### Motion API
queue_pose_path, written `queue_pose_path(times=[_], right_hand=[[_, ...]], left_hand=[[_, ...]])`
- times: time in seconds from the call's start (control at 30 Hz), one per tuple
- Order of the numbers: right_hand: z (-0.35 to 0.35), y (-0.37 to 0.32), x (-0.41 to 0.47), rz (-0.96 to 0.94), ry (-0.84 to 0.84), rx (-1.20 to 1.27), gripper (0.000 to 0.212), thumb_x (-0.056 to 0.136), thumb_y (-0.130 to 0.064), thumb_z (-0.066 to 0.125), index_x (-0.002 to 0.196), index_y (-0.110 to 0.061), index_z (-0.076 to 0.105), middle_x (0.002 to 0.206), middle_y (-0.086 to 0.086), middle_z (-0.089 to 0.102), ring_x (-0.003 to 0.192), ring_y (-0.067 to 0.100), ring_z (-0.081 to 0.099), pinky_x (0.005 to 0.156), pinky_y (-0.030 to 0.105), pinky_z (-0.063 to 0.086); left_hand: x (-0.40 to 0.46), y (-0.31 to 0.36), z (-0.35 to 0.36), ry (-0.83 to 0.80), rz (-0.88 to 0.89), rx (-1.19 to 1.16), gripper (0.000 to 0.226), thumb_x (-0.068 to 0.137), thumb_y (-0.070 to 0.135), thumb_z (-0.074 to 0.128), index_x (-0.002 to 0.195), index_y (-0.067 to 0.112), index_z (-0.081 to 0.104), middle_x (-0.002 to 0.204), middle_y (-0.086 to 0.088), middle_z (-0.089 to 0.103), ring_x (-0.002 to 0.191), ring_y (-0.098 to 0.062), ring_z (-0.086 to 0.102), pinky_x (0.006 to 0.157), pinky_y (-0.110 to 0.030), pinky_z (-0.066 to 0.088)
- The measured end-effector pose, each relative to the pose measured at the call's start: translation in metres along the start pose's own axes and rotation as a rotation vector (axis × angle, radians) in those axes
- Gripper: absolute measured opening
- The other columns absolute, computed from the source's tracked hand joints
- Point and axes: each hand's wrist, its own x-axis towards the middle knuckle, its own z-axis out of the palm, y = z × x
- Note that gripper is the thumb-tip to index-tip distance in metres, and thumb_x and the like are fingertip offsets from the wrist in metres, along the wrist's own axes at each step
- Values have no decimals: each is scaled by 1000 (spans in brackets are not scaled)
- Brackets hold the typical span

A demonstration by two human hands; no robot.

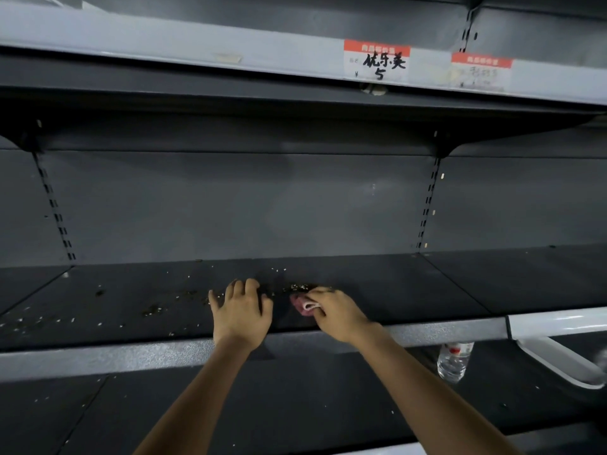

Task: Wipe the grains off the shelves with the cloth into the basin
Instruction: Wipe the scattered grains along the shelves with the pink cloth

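Note:
A dark grey metal shelf (410, 290) runs across the middle of the view. Pale grains (184, 295) lie scattered over its left and centre, thickest in a patch just beyond my hands. My right hand (335, 315) grips a small folded pink and white cloth (303, 305) and holds it down on the shelf near the grain patch. My left hand (241, 308) rests flat on the shelf beside it, fingers spread and holding nothing. A white basin (558, 362) shows at the lower right, below the shelf's front edge, partly cut off by the frame.
A clear plastic water bottle (455, 359) stands on the lower shelf (230, 405), left of the basin. The lower shelf carries a few stray grains. An upper shelf overhead bears red and white price labels (377, 60). Slotted uprights (428, 205) divide the back panel.

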Motion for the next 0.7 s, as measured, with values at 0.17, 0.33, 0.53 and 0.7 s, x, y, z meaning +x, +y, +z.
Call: queue_pose_path(times=[0.17,0.33,0.53,0.7], right_hand=[[-20,-6,0,63,155,-104,25,89,-12,43,108,-15,59,100,9,67,90,32,63,70,33,46],[-35,-14,-20,-55,-3,-266,14,82,-19,46,75,-23,58,83,5,67,79,29,61,63,30,42],[-8,-14,-20,-24,51,-169,15,85,-19,47,76,-13,58,84,7,64,75,27,60,60,30,40],[7,-13,-2,25,70,8,25,89,-10,46,108,-7,61,110,11,65,99,30,61,81,36,49]], left_hand=[[1,0,0,20,-6,9,43,86,39,24,114,19,50,120,-1,55,123,-21,43,112,-56,13],[0,-1,2,39,23,23,45,83,40,23,110,18,51,118,-1,57,125,-22,43,115,-52,11],[0,0,2,15,33,34,35,91,36,31,114,19,49,122,-1,55,126,-21,42,115,-52,10],[1,-2,1,7,13,11,36,89,38,30,113,19,49,120,0,55,125,-21,42,115,-52,11]])
